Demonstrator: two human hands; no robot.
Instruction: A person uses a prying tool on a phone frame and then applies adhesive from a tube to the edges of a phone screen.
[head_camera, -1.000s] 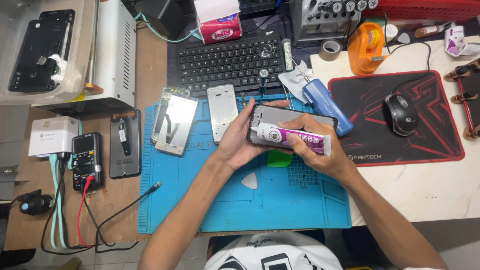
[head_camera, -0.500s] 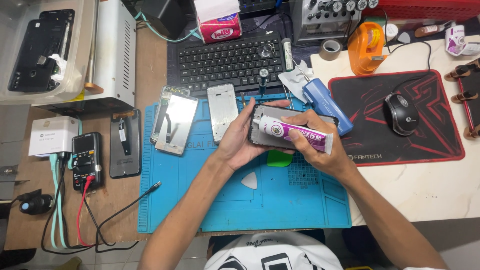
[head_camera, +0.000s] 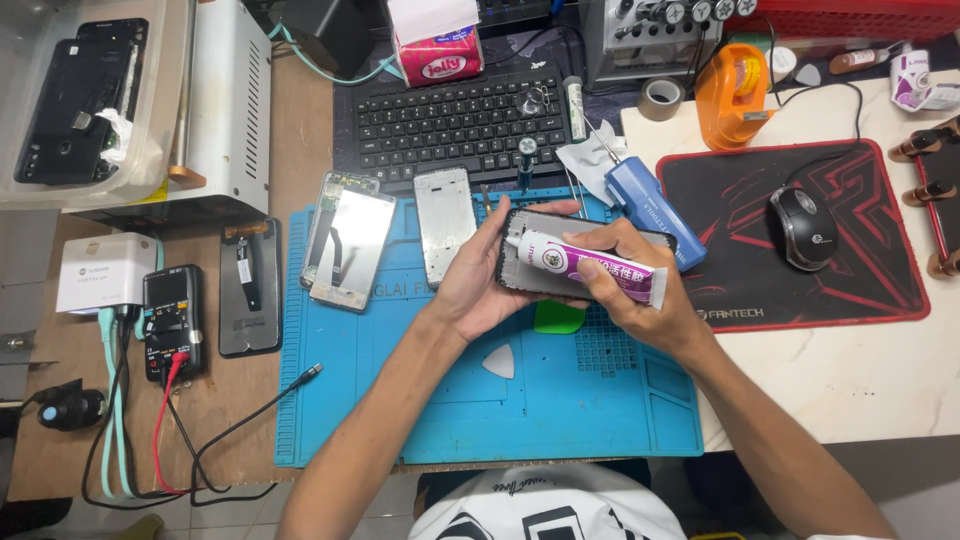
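Note:
My left hand (head_camera: 487, 272) holds a dark phone frame (head_camera: 535, 290) from its left side, above the blue work mat (head_camera: 400, 400). In my right hand (head_camera: 640, 295) is a white and purple glue tube (head_camera: 590, 270), lying across the frame with its white nozzle pointing left at the frame's upper left edge. A green pick (head_camera: 558, 318) and a white triangular pick (head_camera: 500, 362) lie on the mat just below my hands.
Two phone parts (head_camera: 350, 240) and a silver mid-frame (head_camera: 444, 220) lie on the mat's upper left. A blue tool (head_camera: 655, 210), keyboard (head_camera: 455, 125), mouse (head_camera: 800, 228) on a red-black pad, orange tape dispenser (head_camera: 735, 80), multimeter (head_camera: 172, 318) and cables surround it.
The tube and the phone frame have shifted very slightly in my hands; the nozzle has crept along the frame's edge. Everything else is unmoved.

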